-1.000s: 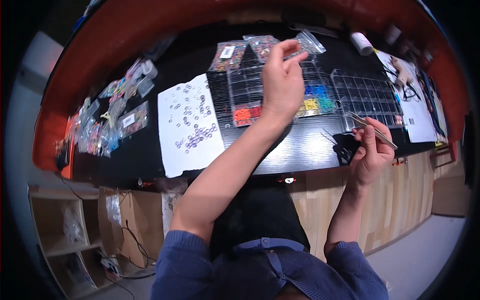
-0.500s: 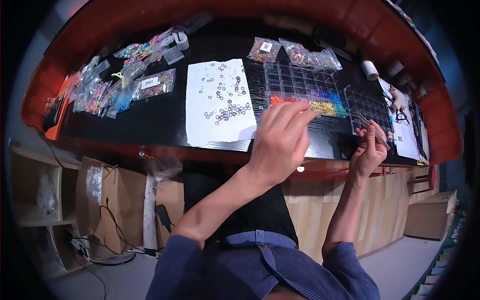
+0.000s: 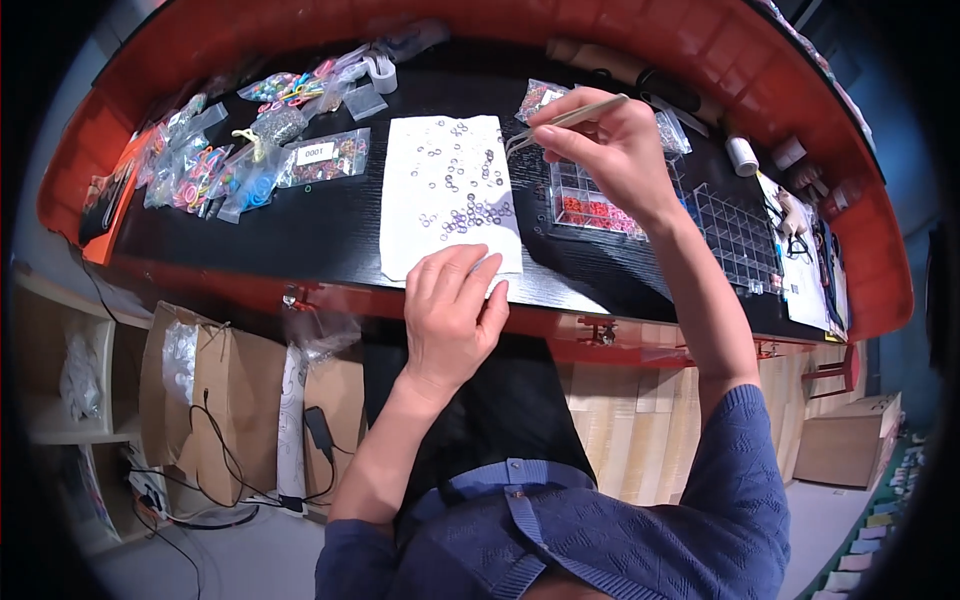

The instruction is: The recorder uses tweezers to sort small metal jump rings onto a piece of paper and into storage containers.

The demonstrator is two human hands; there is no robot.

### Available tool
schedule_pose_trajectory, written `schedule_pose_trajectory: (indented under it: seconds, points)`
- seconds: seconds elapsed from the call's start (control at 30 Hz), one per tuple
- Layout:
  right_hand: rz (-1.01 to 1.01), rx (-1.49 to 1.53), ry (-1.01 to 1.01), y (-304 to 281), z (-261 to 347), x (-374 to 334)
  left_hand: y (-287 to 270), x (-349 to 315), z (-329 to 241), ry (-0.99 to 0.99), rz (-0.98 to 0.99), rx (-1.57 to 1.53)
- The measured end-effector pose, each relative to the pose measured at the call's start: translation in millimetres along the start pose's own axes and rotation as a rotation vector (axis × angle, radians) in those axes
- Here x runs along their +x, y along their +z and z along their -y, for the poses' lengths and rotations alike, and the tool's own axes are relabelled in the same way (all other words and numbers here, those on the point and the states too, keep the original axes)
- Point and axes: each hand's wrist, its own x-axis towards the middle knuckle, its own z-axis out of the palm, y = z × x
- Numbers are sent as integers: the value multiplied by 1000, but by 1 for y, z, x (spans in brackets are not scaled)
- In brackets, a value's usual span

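A white sheet of paper lies on the black desk, dotted with many small dark and silvery rings, densest on its nearer half. On the sheet's near edge rest the loosely spread fingers of my left hand, with nothing held. In my right hand is a pair of tweezers, its bent tips just beyond the paper's right edge. Below that hand, partly hidden by it, stands a clear compartment box with red and pink small pieces in its near cells.
Bags of colourful bits crowd the desk's left side. A second clear divided box stands at the right, with a white cylinder behind it and papers beyond. A raised red rim runs along the desk's back.
My left hand has left the compartment box and come down on the paper's near edge. My right hand, with the tweezers, has swung left and farther out, over the box beside the paper.
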Motion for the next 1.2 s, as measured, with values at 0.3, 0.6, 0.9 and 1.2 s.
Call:
schedule_pose_trajectory:
  seconds: [0.3, 0.6, 0.9, 1.2]
  points:
    - [269, -33, 202, -38, -24, -13, -3, 4, 11, -65, 13, 49]
    - [348, 25, 332, -29, -21, -21, -5, 10, -10, -182, -36, -85]
    - [408, -37, 190, -23, -27, -23, -2, 12, -22, -477, -112, -555]
    - [241, 11, 97, -12, -29, -24, -16, 29, -24, -797, -73, -1001]
